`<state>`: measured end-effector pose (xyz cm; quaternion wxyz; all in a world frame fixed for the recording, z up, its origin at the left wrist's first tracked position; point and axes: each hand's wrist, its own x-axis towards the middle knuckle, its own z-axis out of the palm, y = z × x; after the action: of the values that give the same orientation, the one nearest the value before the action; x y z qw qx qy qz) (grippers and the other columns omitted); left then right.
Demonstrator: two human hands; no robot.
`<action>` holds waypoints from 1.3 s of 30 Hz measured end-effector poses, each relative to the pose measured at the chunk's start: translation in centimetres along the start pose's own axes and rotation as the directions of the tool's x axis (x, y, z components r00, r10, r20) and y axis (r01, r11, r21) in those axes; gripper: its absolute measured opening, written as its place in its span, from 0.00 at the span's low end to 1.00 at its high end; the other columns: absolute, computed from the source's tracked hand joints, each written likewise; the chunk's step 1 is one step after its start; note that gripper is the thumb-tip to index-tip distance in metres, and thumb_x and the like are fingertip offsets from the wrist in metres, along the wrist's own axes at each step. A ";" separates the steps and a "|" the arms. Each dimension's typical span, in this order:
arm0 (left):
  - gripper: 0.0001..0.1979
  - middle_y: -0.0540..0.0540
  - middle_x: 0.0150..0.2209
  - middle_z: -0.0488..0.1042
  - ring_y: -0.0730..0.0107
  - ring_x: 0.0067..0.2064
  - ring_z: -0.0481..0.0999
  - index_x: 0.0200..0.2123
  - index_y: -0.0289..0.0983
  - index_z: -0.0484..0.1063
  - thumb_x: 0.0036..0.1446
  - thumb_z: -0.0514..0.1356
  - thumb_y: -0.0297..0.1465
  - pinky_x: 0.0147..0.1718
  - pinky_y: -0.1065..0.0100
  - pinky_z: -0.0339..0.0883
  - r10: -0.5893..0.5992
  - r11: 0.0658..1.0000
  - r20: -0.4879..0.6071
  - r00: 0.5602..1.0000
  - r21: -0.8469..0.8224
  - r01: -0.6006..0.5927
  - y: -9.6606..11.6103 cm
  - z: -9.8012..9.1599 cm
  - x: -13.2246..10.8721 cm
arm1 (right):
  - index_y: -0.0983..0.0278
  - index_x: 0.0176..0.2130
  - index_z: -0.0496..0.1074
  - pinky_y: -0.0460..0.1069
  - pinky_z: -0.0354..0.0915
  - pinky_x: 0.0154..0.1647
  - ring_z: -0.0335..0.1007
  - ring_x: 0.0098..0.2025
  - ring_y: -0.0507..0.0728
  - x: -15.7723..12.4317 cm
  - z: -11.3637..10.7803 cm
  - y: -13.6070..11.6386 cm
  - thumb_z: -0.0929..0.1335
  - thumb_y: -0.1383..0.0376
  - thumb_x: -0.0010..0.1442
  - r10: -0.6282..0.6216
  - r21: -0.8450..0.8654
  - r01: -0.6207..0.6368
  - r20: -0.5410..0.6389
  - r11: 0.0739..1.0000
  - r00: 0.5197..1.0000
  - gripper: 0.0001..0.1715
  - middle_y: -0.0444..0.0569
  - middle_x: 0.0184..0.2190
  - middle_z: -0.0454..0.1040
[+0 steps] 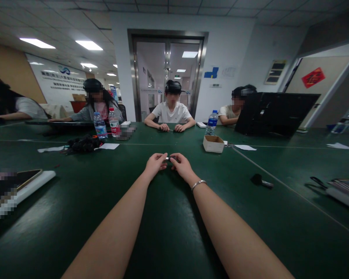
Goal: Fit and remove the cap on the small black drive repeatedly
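Both of my hands meet over the green table [159, 217], near the middle of the view. Between them is a small object [168, 158] with a silvery part toward the left and a dark part toward the right. My left hand [156, 163] pinches its silvery end between thumb and fingers. The dark end sits in the fingers of my right hand [180, 164], with a silver bracelet on that wrist. What exactly the object is, I cannot make out at this size.
A small open box [213, 145] stands beyond my right hand, near a water bottle [212, 123]. A dark brush [262, 181] lies to the right. Black cables [83, 145] and two bottles are at the left. Several people sit across the table.
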<state>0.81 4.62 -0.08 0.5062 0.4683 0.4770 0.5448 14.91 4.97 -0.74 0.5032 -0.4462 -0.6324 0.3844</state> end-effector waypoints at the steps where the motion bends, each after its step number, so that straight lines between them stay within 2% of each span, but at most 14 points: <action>1: 0.17 0.45 0.29 0.73 0.73 0.26 0.73 0.34 0.33 0.70 0.49 0.63 0.42 0.26 0.70 0.68 -0.035 0.999 -0.008 0.999 0.033 0.035 0.0 0.1 0.0 | 0.64 0.39 0.68 0.43 0.61 0.21 0.64 0.20 0.45 0.0 0.0 0.0 0.66 0.64 0.55 -0.003 -0.003 0.003 0.002 1.000 1.000 0.11 0.42 0.29 0.70; 4: 0.15 0.47 0.23 0.70 0.76 0.23 0.70 0.28 0.33 0.69 0.50 0.63 0.40 0.22 0.73 0.65 0.003 0.992 0.013 1.000 0.128 -0.005 -0.1 0.1 0.0 | 0.64 0.39 0.68 0.43 0.61 0.21 0.63 0.19 0.45 0.0 0.0 -0.1 0.66 0.64 0.55 0.003 -0.012 -0.003 -0.002 1.000 1.000 0.10 0.42 0.30 0.70; 7: 0.15 0.47 0.30 0.72 0.76 0.29 0.72 0.33 0.34 0.70 0.44 0.68 0.34 0.26 0.73 0.69 0.093 0.994 0.078 0.993 0.054 -0.097 0.0 0.0 -0.3 | 0.65 0.38 0.68 0.43 0.61 0.21 0.63 0.19 0.45 0.0 0.0 -0.1 0.65 0.64 0.55 0.019 -0.002 -0.019 -0.011 1.000 1.000 0.09 0.42 0.28 0.69; 9: 0.19 0.45 0.35 0.72 0.74 0.32 0.73 0.37 0.35 0.69 0.43 0.69 0.35 0.30 0.70 0.71 0.054 0.999 0.077 0.996 -0.013 -0.053 0.1 -0.1 -0.4 | 0.65 0.38 0.68 0.43 0.60 0.20 0.63 0.19 0.45 0.1 0.0 -0.1 0.65 0.63 0.56 0.030 0.005 -0.030 -0.003 1.000 1.000 0.09 0.42 0.27 0.70; 13: 0.18 0.45 0.28 0.71 0.75 0.26 0.72 0.32 0.32 0.69 0.49 0.62 0.43 0.25 0.72 0.68 -0.077 0.996 0.043 0.996 0.047 0.075 0.2 -0.1 -0.2 | 0.65 0.37 0.69 0.43 0.61 0.21 0.63 0.19 0.46 0.2 0.0 0.0 0.65 0.63 0.57 0.045 -0.008 -0.045 0.002 0.999 0.999 0.09 0.41 0.26 0.70; 17: 0.17 0.46 0.33 0.72 0.75 0.30 0.72 0.36 0.35 0.71 0.43 0.68 0.34 0.29 0.73 0.68 0.025 0.999 0.085 0.996 0.020 -0.027 0.2 -0.2 -0.2 | 0.65 0.37 0.69 0.43 0.60 0.21 0.63 0.19 0.46 0.1 0.0 0.0 0.65 0.63 0.56 0.039 -0.012 -0.039 -0.018 0.999 0.999 0.08 0.41 0.25 0.69; 19: 0.18 0.45 0.32 0.72 0.75 0.30 0.73 0.37 0.35 0.70 0.44 0.68 0.36 0.30 0.72 0.68 -0.005 1.000 0.073 0.997 -0.021 0.007 0.2 -0.3 -0.2 | 0.65 0.37 0.69 0.43 0.61 0.22 0.63 0.19 0.46 0.1 0.0 0.0 0.65 0.62 0.57 0.046 -0.003 -0.046 -0.007 0.999 0.999 0.09 0.41 0.24 0.69; 22: 0.17 0.47 0.24 0.69 0.77 0.24 0.68 0.31 0.32 0.70 0.48 0.63 0.43 0.23 0.74 0.63 -0.046 0.996 0.084 0.995 0.086 0.038 0.2 -0.4 0.0 | 0.65 0.37 0.69 0.43 0.61 0.22 0.63 0.19 0.47 0.2 0.0 0.1 0.65 0.62 0.57 0.048 -0.016 -0.048 0.002 0.999 0.999 0.10 0.41 0.23 0.69; 25: 0.17 0.48 0.27 0.71 0.77 0.25 0.68 0.35 0.35 0.71 0.43 0.67 0.37 0.22 0.76 0.60 0.049 0.983 0.112 0.993 0.170 -0.068 0.1 -0.5 0.2 | 0.65 0.37 0.69 0.43 0.60 0.21 0.63 0.19 0.47 0.2 0.0 0.1 0.65 0.62 0.57 0.042 -0.028 -0.042 -0.012 0.999 0.999 0.10 0.41 0.22 0.68; 27: 0.18 0.47 0.30 0.72 0.76 0.26 0.69 0.38 0.36 0.70 0.44 0.67 0.37 0.23 0.75 0.61 0.042 0.986 0.085 0.996 0.158 -0.055 0.0 -0.5 0.3 | 0.65 0.36 0.69 0.43 0.60 0.21 0.63 0.19 0.47 0.2 0.0 0.1 0.65 0.62 0.57 0.043 -0.027 -0.043 -0.009 0.999 0.999 0.10 0.40 0.21 0.68; 30: 0.17 0.46 0.25 0.70 0.76 0.23 0.68 0.29 0.33 0.69 0.50 0.61 0.43 0.21 0.74 0.59 -0.028 0.983 0.082 0.996 0.181 0.012 -0.1 -0.5 0.3 | 0.65 0.37 0.70 0.43 0.61 0.22 0.63 0.19 0.47 0.2 0.1 0.2 0.65 0.61 0.56 0.032 -0.032 -0.031 0.006 0.999 0.999 0.11 0.41 0.22 0.68; 34: 0.16 0.47 0.30 0.71 0.76 0.28 0.70 0.34 0.34 0.70 0.44 0.68 0.35 0.26 0.73 0.64 0.065 0.991 0.118 0.991 0.105 -0.078 -0.1 -0.5 0.2 | 0.65 0.36 0.70 0.43 0.60 0.21 0.63 0.19 0.47 0.3 0.1 0.3 0.66 0.61 0.55 0.027 -0.035 -0.028 -0.012 0.999 1.000 0.10 0.40 0.22 0.68; 36: 0.18 0.45 0.32 0.72 0.75 0.30 0.71 0.36 0.34 0.69 0.43 0.68 0.36 0.29 0.71 0.66 0.027 0.999 0.090 0.996 0.029 -0.030 -0.1 -0.5 0.2 | 0.65 0.36 0.70 0.43 0.60 0.21 0.63 0.19 0.47 0.3 0.1 0.3 0.66 0.61 0.55 0.030 -0.033 -0.030 -0.012 0.999 0.999 0.10 0.40 0.21 0.68; 39: 0.17 0.46 0.25 0.70 0.75 0.25 0.70 0.29 0.33 0.68 0.49 0.63 0.43 0.26 0.71 0.64 -0.071 0.996 0.097 0.993 0.066 0.065 -0.1 -0.4 0.3 | 0.65 0.36 0.70 0.43 0.61 0.21 0.63 0.19 0.47 0.3 0.1 0.4 0.66 0.62 0.55 0.028 -0.037 -0.028 -0.008 0.999 1.000 0.10 0.40 0.21 0.68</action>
<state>0.37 4.85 -0.24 0.5327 0.4941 0.4838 0.4880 14.85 5.40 -1.01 0.4918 -0.4657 -0.6313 0.3777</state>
